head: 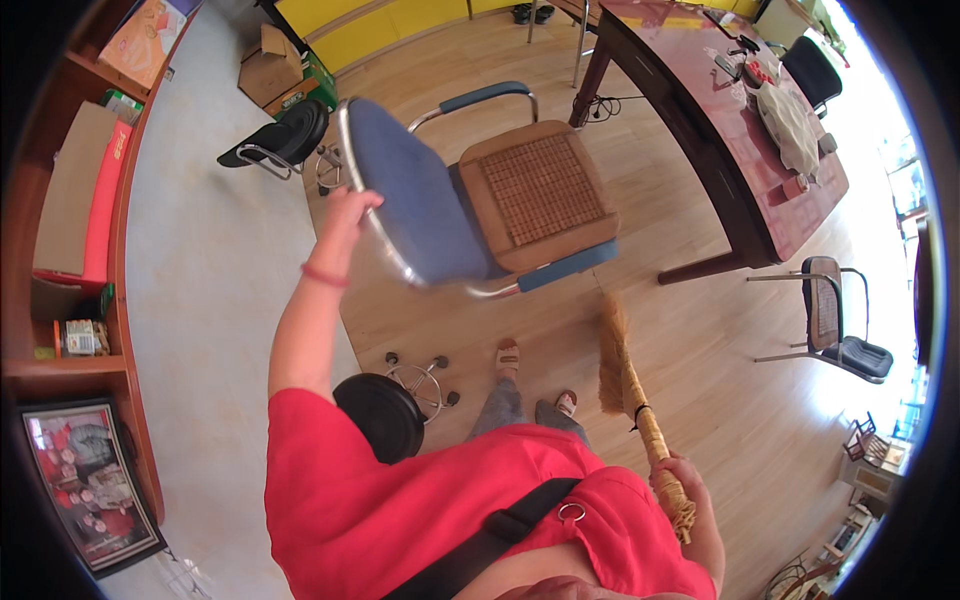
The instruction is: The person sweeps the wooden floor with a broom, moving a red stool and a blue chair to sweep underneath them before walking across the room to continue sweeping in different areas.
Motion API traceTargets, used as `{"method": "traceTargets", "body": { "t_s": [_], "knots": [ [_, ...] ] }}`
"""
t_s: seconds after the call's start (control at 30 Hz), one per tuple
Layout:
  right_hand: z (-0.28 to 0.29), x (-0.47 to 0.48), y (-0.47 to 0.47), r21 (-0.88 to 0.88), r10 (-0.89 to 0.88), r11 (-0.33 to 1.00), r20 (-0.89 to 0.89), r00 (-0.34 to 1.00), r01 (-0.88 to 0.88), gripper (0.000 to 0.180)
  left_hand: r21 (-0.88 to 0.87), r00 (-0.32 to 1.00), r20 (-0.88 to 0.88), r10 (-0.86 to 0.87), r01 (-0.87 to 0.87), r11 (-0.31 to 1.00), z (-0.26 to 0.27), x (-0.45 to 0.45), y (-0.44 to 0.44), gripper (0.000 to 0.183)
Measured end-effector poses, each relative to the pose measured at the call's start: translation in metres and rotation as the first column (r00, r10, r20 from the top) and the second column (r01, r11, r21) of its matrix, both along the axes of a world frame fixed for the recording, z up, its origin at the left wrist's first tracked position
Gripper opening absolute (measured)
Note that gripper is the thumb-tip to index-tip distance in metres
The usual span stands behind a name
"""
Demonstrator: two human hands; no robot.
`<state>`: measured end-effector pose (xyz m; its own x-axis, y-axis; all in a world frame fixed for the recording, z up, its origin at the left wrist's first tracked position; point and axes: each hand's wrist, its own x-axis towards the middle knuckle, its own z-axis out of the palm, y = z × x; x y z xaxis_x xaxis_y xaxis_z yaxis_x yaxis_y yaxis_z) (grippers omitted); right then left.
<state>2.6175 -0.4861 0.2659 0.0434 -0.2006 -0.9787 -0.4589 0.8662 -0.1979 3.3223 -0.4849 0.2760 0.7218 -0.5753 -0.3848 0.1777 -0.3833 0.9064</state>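
Observation:
My left hand (351, 212) grips the metal frame at the back of a blue armchair (420, 195). The chair has blue padded armrests, and a brown woven seat mat (540, 191) lies on it. At the lower right, my right hand (679, 476) is closed around the bound handle of a straw broom (619, 367). The broom's bristles point away from me, towards the wooden floor, right of my feet; whether they touch it I cannot tell.
A black wheeled stool (382, 416) stands near my left side, another black seat (289, 139) beyond the chair. A dark wooden table (739, 142) holds several things. Cardboard boxes (271, 67) stand by yellow cabinets (382, 34). Wooden shelves (124, 300) line the left; another chair (825, 315) is at right.

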Motion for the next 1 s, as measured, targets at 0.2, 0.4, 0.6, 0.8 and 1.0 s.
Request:
{"method": "traceTargets", "body": {
  "t_s": [0.2, 0.4, 0.6, 0.8, 1.0],
  "knots": [
    [0.017, 0.049, -0.045, -0.046, 0.079, 0.996, 0.030, 0.996, -0.077, 0.047, 0.021, 0.991, 0.008, 0.135, -0.135, 0.991, -0.007, 0.069, 0.151, 0.027],
    [0.006, 0.119, -0.099, -0.151, 0.217, 0.967, 0.080, 0.973, -0.204, 0.052, 0.167, 0.934, 0.059, 0.352, -0.356, 0.919, 0.012, 0.101, 0.314, 0.029],
    [-0.019, 0.209, -0.142, -0.168, 0.173, 0.977, 0.257, 0.951, -0.133, 0.061, 0.415, 0.805, 0.481, 0.346, -0.557, 0.719, 0.007, 0.113, 0.417, 0.011],
    [-0.085, 0.264, -0.174, -0.022, 0.226, 0.971, 0.428, 0.875, -0.240, 0.060, 0.615, 0.637, 0.765, -0.099, -0.675, 0.407, -0.032, 0.095, 0.418, 0.043],
    [-0.181, 0.388, -0.233, -0.213, 0.476, 0.875, 0.545, 0.690, -0.436, 0.054, 0.498, 0.392, 0.865, -0.312, -0.743, 0.447, -0.019, 0.008, 0.297, 0.042]
  ]
}}
